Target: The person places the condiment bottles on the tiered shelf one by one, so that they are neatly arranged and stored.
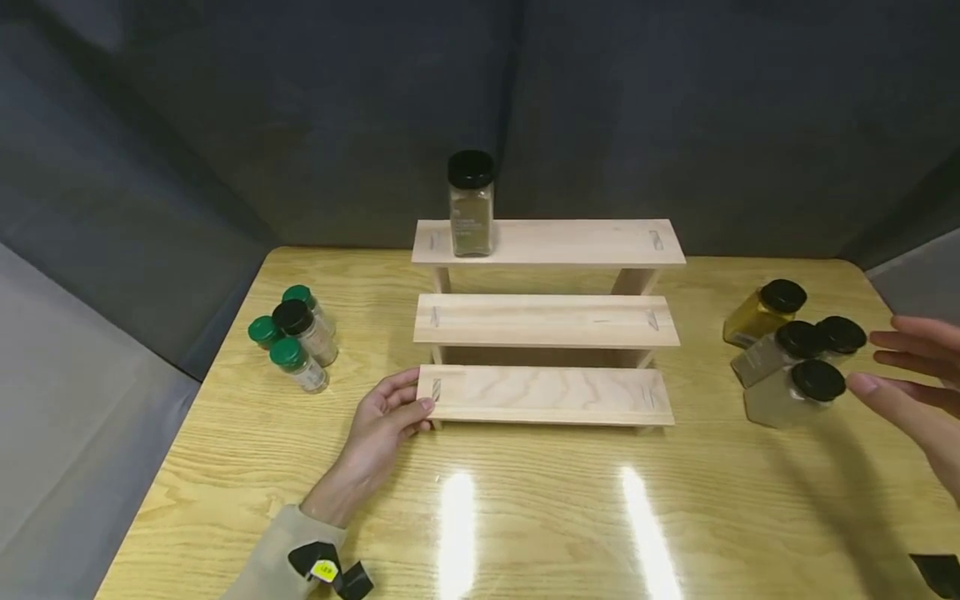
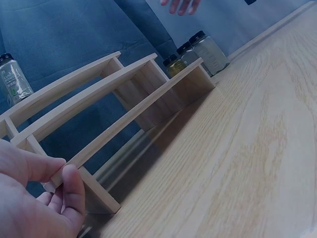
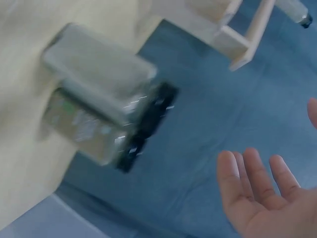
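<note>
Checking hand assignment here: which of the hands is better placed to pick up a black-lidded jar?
Right. The right hand is open beside the black-lidded jars; the left hand grips the wooden rack.

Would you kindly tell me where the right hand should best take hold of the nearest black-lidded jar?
Probably round the black lid or the shoulders just under it, coming from the right, where the open right hand already is. The jar leans with its lid toward that hand, and the other jars crowd its far side, so the right side is the free one.
</note>
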`<state>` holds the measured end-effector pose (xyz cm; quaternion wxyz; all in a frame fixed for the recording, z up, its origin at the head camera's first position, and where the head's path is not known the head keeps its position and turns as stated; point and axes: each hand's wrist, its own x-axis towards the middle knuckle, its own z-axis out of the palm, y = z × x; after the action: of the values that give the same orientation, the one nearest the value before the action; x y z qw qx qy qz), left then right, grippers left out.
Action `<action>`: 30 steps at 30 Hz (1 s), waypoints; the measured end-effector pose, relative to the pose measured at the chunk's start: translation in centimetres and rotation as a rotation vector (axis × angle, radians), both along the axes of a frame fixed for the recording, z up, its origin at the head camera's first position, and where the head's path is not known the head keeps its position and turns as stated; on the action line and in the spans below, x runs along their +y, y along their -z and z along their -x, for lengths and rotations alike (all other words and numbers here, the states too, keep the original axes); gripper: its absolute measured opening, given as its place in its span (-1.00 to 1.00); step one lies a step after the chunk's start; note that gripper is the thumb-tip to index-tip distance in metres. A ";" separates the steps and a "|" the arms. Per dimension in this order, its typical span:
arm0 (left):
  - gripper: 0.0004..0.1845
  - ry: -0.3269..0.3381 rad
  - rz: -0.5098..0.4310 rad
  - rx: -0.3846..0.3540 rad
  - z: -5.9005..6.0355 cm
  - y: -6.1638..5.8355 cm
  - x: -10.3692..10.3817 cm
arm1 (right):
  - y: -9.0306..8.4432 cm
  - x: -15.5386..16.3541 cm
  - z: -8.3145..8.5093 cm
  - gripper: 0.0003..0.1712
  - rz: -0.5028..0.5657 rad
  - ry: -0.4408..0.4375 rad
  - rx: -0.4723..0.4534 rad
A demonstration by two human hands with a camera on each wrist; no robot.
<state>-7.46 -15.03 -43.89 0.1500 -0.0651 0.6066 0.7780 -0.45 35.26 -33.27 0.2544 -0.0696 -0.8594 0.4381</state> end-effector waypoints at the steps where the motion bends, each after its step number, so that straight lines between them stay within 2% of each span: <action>1: -0.39 -0.004 -0.001 0.000 0.0 0.0 -0.1 | 0.2 0.2 0.2 -0.22 0.009 0.005 0.000; 6: -0.40 -0.031 -0.007 -0.005 -0.4 0.0 -0.7 | 1.7 1.1 0.9 -0.22 0.022 0.020 -0.013; 14: -0.40 -0.026 -0.017 -0.002 -0.4 0.1 -0.6 | 3.9 2.6 0.8 -0.22 -0.021 0.017 -0.067; 22: -0.40 -0.018 -0.019 -0.004 -0.2 0.2 -0.1 | 4.7 3.2 0.6 -0.21 0.030 -0.022 -0.090; 30: -0.39 -0.014 -0.009 -0.010 0.0 0.0 0.3 | 5.7 3.6 0.4 -0.20 -0.064 0.004 -0.190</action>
<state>-7.45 -14.77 -43.92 0.1479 -0.0724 0.6018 0.7814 -0.80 38.82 -38.92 0.1747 -0.1044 -0.8929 0.4016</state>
